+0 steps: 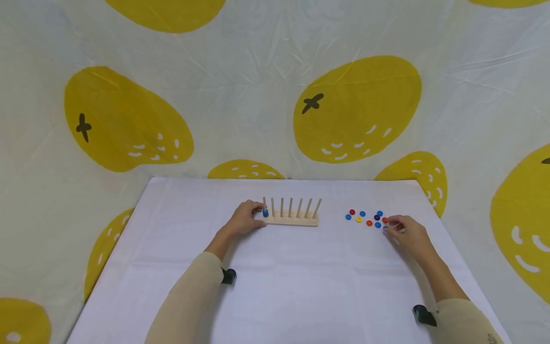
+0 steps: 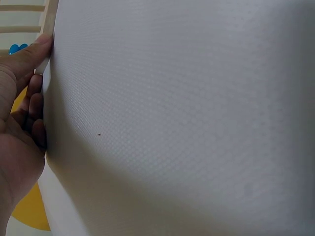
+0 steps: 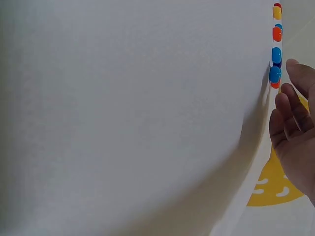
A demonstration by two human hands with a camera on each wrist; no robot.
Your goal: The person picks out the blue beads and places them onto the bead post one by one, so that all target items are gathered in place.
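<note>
A wooden peg rack (image 1: pixel 292 220) with several upright pegs stands on the table, blue beads (image 1: pixel 265 213) stacked on its leftmost peg. My left hand (image 1: pixel 245 217) holds the rack's left end, the thumb (image 2: pixel 37 51) on the front edge of the base and the fingers around the end. To the right lie loose ring-shaped beads in blue, red, orange and yellow (image 1: pixel 358 220). Over their right edge my right hand (image 1: pixel 410 234) hovers with loosely bent fingers, close to a blue bead (image 1: pixel 385 229). In the right wrist view its thumb and fingers stand apart, nothing visible between them.
A white cloth covers the table (image 1: pixel 292 286), whose back edge meets a hanging curtain (image 1: pixel 258 95) printed with yellow fruit. Dark wrist-camera mounts (image 1: pixel 424 315) stick out by both sleeves. Several bare pegs (image 1: pixel 301 208) rise along the rack.
</note>
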